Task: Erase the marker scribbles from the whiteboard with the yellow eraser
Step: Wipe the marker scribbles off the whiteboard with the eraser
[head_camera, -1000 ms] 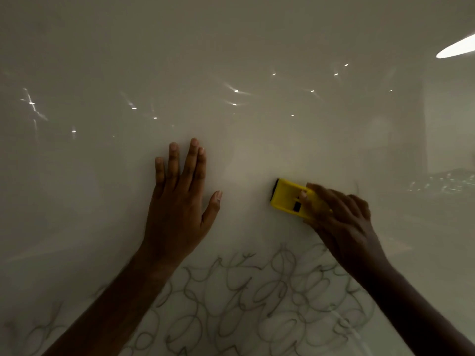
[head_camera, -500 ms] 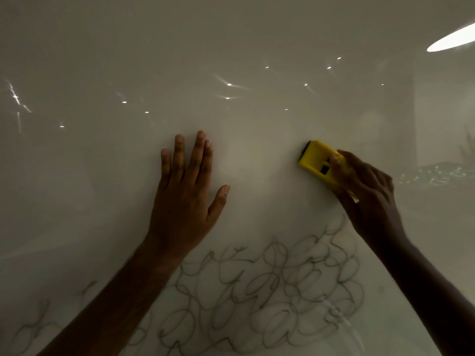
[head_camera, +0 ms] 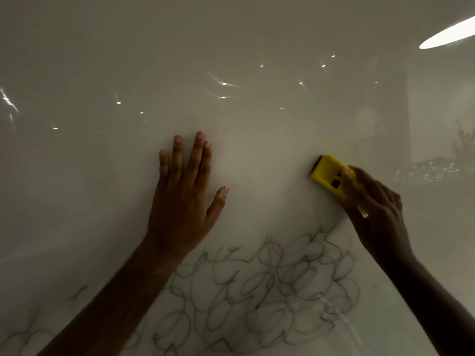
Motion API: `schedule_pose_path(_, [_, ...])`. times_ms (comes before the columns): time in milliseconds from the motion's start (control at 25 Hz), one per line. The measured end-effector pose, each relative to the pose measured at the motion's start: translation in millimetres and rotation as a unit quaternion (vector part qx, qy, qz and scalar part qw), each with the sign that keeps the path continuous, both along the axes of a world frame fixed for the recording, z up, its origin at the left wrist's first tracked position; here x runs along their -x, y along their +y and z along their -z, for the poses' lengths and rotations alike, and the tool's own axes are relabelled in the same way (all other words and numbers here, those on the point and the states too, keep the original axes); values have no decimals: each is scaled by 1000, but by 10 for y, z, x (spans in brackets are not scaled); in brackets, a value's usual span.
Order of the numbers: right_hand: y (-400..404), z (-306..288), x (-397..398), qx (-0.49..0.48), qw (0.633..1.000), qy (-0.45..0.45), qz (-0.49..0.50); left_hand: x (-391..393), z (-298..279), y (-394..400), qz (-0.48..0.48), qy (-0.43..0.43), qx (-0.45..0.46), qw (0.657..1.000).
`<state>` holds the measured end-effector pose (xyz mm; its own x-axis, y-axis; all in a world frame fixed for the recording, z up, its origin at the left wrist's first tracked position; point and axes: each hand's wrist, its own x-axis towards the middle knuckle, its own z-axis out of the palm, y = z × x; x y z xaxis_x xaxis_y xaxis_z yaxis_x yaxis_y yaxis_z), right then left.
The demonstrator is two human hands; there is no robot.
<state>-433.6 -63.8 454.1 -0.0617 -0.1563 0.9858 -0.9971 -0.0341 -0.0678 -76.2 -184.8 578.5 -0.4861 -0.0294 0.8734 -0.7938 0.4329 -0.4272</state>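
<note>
A glossy whiteboard (head_camera: 231, 47) fills the view. Dark looping marker scribbles (head_camera: 270, 286) cover its lower middle, with fainter ones at the lower left (head_camera: 23, 332). My right hand (head_camera: 372, 209) grips the yellow eraser (head_camera: 329, 176) and holds it against the board just above the scribbles' upper right edge. The eraser's dark pad faces the upper left. My left hand (head_camera: 182, 196) rests flat on the board with straight fingers, left of the eraser and above the scribbles.
The board's upper part shows only reflections: small ceiling light spots (head_camera: 223, 84), a long bright lamp (head_camera: 447, 34) at the top right, and a dim room reflection (head_camera: 437, 170) at the right edge.
My right hand has carried the eraser from the middle of the board up and to the right. The left hand has stayed flat in about the same spot.
</note>
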Motion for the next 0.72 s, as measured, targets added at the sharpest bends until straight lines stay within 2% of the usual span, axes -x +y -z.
schedule_pose_path(80, [-47,-202,-46,11,1000,-25,-9,25,8,4,1,0,-2,1000])
schedule_pose_path(160, [-94,-194,-182,11,1000,4,-14,49,18,12,5,1,-3,1000])
schedule_pose_path(320, [-38,567,-319,-54,993,101,-29,64,37,9,11,-4,0,1000])
schedule_pose_path(400, [84,864,-223,-72,994,80,-22,64,42,6,13,-9,-1,1000])
schedule_pose_path(480, [151,902,-118,-73,996,42,-7,66,50,6,12,-10,-3,1000])
schedule_pose_path(640, [83,585,-103,-35,999,-18,-7,91,58,12,12,-7,1,1000])
schedule_pose_path(720, [4,446,-232,-24,999,-18,-24,105,60,16,12,-5,1,1000])
